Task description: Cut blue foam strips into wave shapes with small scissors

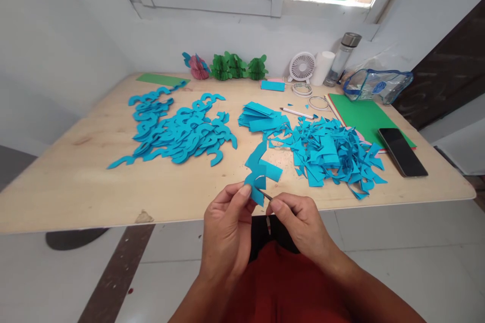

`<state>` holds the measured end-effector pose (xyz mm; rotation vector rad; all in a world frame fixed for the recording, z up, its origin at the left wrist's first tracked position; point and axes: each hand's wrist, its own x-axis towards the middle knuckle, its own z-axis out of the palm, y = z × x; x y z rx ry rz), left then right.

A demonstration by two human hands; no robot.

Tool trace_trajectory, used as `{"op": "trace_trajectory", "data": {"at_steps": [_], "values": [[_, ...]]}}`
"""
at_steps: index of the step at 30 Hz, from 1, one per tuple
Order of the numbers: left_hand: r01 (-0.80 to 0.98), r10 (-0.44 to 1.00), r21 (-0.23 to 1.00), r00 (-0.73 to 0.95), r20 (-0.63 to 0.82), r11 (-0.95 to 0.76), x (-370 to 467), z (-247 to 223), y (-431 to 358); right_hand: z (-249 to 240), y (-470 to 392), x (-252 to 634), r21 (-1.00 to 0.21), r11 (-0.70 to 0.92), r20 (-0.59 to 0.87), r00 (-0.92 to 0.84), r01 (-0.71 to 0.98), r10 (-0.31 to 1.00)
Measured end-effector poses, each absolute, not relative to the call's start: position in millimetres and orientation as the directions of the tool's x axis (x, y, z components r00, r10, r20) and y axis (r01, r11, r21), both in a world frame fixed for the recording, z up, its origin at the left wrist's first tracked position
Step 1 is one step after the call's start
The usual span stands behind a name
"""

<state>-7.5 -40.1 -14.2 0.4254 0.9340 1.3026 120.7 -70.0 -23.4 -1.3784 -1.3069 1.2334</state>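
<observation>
My left hand [231,222] pinches a small blue paper piece [256,193] between thumb and fingers, just past the table's front edge. My right hand [297,222] is closed round scissors [265,194], whose dark blades meet the paper from the right; their handles are mostly hidden by the fingers. Directly beyond the held paper, angular blue pieces [271,170] lie on the table. Curved blue cutouts [182,131] form a wide heap on the left. Jagged blue scraps [329,151] are piled on the right, beside stacked blue strips [261,116].
The wooden table [91,181] has a pencil [297,113], tape rolls [302,89], a small fan [302,66], a bottle [343,58] and green paper figures [235,66] towards the back. A phone [402,152] lies partly over green sheets [367,116] at right.
</observation>
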Motion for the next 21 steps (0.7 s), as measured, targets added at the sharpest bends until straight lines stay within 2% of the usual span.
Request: {"op": "trace_trajectory", "data": {"at_steps": [10, 21], "values": [[-0.645, 0.931, 0.726, -0.060, -0.360, 0.240, -4.3, -13.0, -40.0, -25.9, -70.9, 117.2, -0.986, -0.071, -0.070, 0.014, 0.154, 0.997], [-0.693, 0.919, 0.661, 0.004, -0.394, 0.286, -0.9, -12.7, -39.7, -33.5, -73.9, 114.1, -0.987, -0.056, -0.049, 0.052, 0.148, 0.997]]}}
